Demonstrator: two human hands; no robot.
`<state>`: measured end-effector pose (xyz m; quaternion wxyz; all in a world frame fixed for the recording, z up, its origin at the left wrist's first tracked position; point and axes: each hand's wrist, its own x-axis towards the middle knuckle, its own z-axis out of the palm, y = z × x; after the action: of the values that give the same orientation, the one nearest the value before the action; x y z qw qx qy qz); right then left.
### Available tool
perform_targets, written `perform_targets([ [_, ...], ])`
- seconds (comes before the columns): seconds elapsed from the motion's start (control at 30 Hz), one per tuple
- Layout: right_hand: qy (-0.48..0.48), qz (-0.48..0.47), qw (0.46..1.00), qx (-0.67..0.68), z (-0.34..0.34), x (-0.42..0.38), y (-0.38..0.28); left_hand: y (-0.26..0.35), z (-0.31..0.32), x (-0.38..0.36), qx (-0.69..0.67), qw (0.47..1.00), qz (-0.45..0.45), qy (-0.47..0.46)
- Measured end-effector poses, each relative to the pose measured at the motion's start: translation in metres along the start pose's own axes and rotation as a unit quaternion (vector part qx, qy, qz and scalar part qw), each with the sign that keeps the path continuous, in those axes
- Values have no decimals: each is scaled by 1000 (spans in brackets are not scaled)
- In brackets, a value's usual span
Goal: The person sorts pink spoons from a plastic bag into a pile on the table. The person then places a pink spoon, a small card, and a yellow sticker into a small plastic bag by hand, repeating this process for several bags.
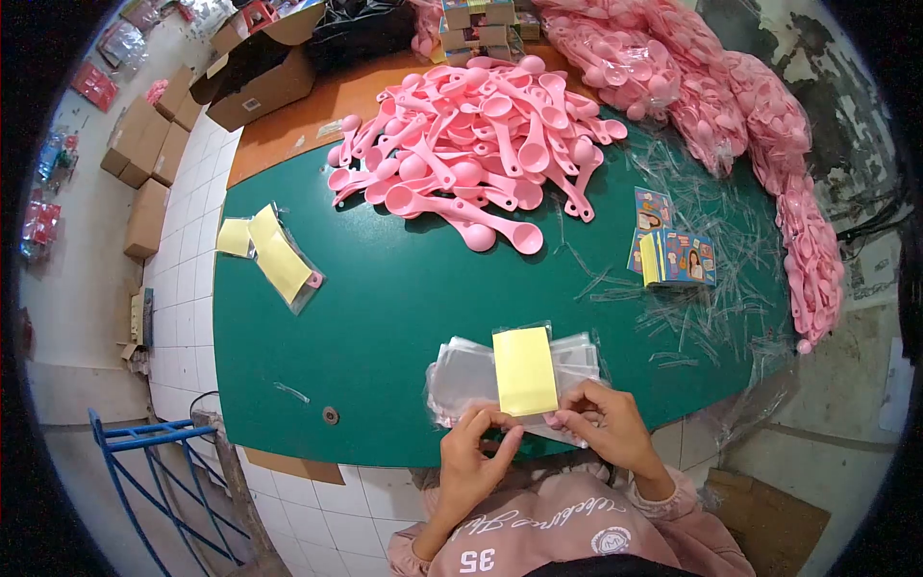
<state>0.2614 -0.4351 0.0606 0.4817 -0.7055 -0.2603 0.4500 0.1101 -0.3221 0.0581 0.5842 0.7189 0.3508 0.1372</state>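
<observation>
A yellow card in a clear bag (526,371) lies over a fanned stack of clear plastic bags (461,380) at the table's near edge. My left hand (477,450) is at the card's lower left corner, thumb and forefinger pinched together. At the lower right corner, my right hand (598,420) pinches the bag's edge, where a bit of pink shows. Beyond them is a heap of pink double-ended spoons (471,144). To the right sit printed cards (687,258), some with yellow backs. Bagged yellow cards (281,258) lie to the left.
Large bags of pink spoons (711,106) line the right and far edges of the green table (356,356). Plastic strips (711,322) are scattered at right. An open carton (261,87) stands far left; a blue metal frame (159,438) is on the lower left floor.
</observation>
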Motion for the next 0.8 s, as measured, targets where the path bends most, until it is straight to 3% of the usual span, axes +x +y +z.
perform_targets([
  [0.17,53,9,998,21,10,0,-5,0,5,-1,-60,997,-57,3],
  [0.27,77,6,996,36,11,0,-3,2,10,-1,-123,986,-82,72],
  [0.43,53,-1,999,6,11,-1,-2,-9,6,-5,-68,997,-42,-3],
  [0.67,71,-14,997,-5,13,-3,-8,9,3,0,-21,999,-29,7],
  [0.73,72,-18,997,-20,10,-2,-9,11,-4,5,21,1000,14,1],
  [0.8,91,-83,985,-123,-1,2,-15,7,-23,19,58,995,70,32],
])
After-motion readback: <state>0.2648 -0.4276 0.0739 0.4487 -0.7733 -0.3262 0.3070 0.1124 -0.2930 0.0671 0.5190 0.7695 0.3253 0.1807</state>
